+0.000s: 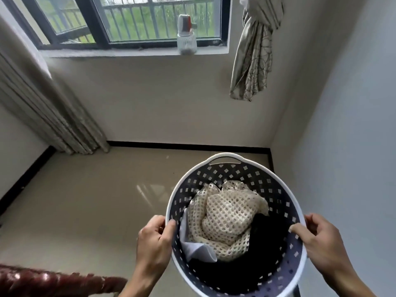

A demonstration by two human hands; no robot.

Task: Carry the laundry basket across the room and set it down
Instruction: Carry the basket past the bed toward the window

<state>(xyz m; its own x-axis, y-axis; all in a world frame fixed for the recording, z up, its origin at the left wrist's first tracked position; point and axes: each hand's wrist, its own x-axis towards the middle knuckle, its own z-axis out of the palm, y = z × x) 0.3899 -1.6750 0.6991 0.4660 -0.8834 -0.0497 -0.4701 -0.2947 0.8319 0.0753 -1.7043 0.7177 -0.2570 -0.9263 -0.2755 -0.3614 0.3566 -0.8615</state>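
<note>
Basket [235,224], round, white-rimmed, holed dark wall, holding cream mesh cloth [229,217] and dark clothes: it is held in the air between the two hands, above the floor [90,206] near the corner under the window [128,20]. Left hand [154,241] and right hand [319,243] are closed on opposite sides of the rim, thumbs inside, fingers [159,221] curled outside; both are equally near. The mouth is tipped toward the wearer, the far handle [225,160] pointed at the wall, no long axis being evident.
</note>
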